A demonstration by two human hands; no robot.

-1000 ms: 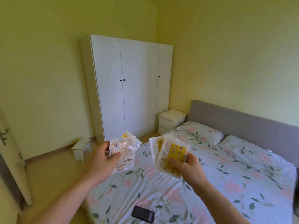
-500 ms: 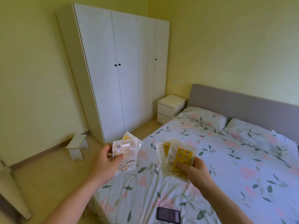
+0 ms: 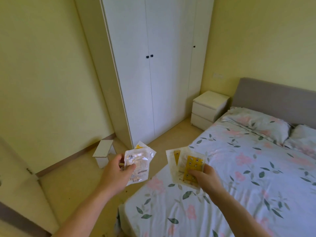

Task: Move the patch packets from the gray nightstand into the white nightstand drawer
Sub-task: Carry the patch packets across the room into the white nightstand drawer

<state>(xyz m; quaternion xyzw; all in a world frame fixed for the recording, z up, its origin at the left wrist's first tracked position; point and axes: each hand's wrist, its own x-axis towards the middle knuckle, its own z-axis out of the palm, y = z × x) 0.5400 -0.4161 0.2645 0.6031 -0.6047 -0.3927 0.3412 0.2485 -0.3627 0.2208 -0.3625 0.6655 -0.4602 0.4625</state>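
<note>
yellow bedroom, white nightstand [image 3: 209, 106] nearer now, both hands still grasping patch packets [image 3: 137, 164]

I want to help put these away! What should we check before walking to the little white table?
1. Left hand grips its patch packets: ok.
2. Right hand grips its yellow packets: ok.
3. White nightstand in sight beside the bed: ok.
4. Floor path along the wardrobe free: ok; the small stool sits off to the side.
5. Nightstand drawer open: not ok, both drawers look closed.
6. A free hand for opening it: not ok.
</note>
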